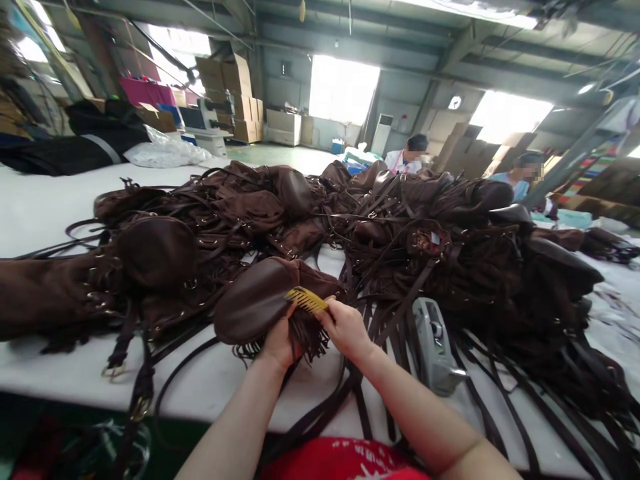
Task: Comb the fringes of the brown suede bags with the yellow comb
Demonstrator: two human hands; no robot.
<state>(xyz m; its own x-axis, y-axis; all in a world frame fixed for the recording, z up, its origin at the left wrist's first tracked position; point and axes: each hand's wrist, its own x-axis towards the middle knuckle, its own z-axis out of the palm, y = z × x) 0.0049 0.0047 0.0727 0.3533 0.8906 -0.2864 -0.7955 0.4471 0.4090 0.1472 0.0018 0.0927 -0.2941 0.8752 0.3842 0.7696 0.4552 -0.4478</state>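
A brown fringed bag (pixel 255 300) lies on its side on the white table, its smooth oval bottom turned toward the left. My left hand (pixel 281 341) is closed on the bag near its fringe (pixel 311 337), with the fingertips partly hidden. In my right hand (pixel 347 327) I pinch the end of a yellow comb (pixel 307 300). The comb's teeth point left and downward, just above the fringe and close to my left hand. Whether the teeth touch the strands I cannot make out.
Piled brown bags (pixel 250 207) with straps and buckles spread across the table (pixel 200 387). A grey metal device (pixel 434 347) stands to the right of my right hand, among dangling straps. Two people (pixel 405 160) are beyond the pile. Cardboard boxes (pixel 245 117) are stacked at the back.
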